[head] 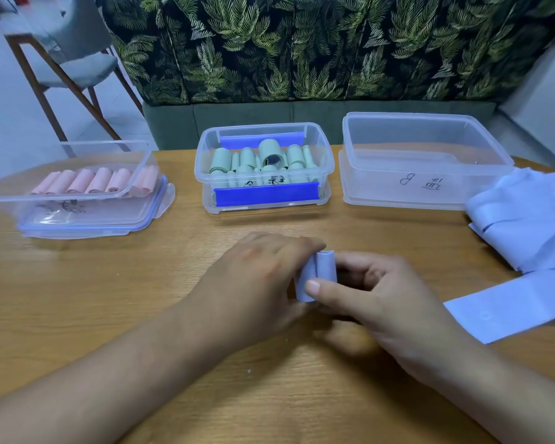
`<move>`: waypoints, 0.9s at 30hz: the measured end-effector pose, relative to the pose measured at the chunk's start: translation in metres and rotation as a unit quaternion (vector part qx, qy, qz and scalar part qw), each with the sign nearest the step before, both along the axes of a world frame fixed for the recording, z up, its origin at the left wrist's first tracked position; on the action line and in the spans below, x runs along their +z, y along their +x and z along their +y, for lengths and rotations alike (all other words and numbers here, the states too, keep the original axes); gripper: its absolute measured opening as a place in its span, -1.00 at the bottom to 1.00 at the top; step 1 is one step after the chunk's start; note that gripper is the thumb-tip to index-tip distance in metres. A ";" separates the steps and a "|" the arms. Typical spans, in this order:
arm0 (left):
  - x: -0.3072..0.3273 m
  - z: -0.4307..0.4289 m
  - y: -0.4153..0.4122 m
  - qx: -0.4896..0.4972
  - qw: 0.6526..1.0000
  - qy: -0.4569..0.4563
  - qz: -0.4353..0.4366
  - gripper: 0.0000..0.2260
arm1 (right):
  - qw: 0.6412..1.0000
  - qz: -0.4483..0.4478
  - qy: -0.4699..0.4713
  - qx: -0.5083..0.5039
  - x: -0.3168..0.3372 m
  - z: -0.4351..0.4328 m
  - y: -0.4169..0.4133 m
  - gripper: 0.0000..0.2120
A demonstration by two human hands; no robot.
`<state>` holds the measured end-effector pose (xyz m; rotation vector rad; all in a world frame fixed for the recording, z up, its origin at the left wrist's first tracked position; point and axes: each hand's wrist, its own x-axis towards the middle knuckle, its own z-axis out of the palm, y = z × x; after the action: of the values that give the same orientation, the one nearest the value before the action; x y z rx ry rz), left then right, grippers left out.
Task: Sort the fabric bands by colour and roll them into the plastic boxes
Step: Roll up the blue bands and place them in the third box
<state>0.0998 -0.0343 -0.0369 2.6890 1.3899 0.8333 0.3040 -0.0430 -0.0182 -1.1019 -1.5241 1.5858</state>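
**A:** Entry one, hands?

**B:** Left hand (260, 277) and right hand (382, 299) both pinch one pale blue roll (321, 272), low over the middle of the table (125, 277). The right thumb presses the outer wrap, probably to stop the coil springing open.

**A:** Entry two, loose stock?

**B:** Unrolled blue bands (526, 219) are heaped at the right, with one flat strip lying near the right forearm.

**A:** Entry three, containers?

**B:** There is a far row of three, each standing on its lid.
- Left box (61, 197): tilted, holds pink rolls (90, 181).
- Middle box (205, 161): holds green rolls (269, 155).
- Right box (430, 174): nothing visible inside; I judge it is meant for the blue ones.

**A:** Clearance?

**B:** Bare wood lies between the hands and the boxes. The way to the right box is open and passes just beside the heap.
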 end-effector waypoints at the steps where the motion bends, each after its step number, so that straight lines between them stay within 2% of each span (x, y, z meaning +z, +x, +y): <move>1: 0.001 0.000 0.001 -0.001 1.000 0.015 0.012 -0.54 | 0.999 -0.028 0.029 -0.014 0.001 -0.002 -0.001 -0.82; 4: 0.004 -0.001 0.004 -0.012 0.998 0.050 0.041 -0.62 | 0.990 -0.099 0.088 -0.040 0.001 -0.003 -0.002 -0.86; 8: 0.004 -0.003 0.001 -0.026 0.998 0.013 -0.056 -0.55 | 0.999 0.000 0.035 -0.037 0.001 0.001 0.004 -0.81; 10: 0.005 -0.002 -0.001 -0.032 0.995 0.004 -0.090 -0.58 | 0.998 0.034 0.003 -0.049 -0.001 0.005 0.006 -0.74; 14: 0.003 0.002 -0.001 -0.026 0.996 0.041 -0.076 -0.63 | 0.995 0.063 -0.022 -0.069 -0.007 0.009 0.007 -0.71; 19: -0.001 0.006 -0.002 0.003 0.998 0.056 -0.040 -0.62 | 0.996 0.024 0.003 -0.084 -0.006 0.010 0.004 -0.74; 21: 0.003 0.007 0.000 0.004 0.997 0.057 -0.049 -0.59 | 0.996 0.013 0.012 -0.089 0.000 0.010 0.003 -0.74; 25: 0.025 0.014 0.001 -0.005 0.997 0.048 -0.052 -0.37 | 0.988 0.034 0.037 -0.145 0.028 0.018 0.013 -0.64; 27: 0.038 0.025 0.004 0.007 0.996 0.045 -0.073 -0.40 | 0.982 0.055 0.045 -0.176 0.046 0.031 0.024 -0.56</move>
<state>0.1034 -0.0094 0.0012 2.6228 1.3717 1.0945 0.3284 -0.0123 0.0281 -1.1412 -1.2360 1.3008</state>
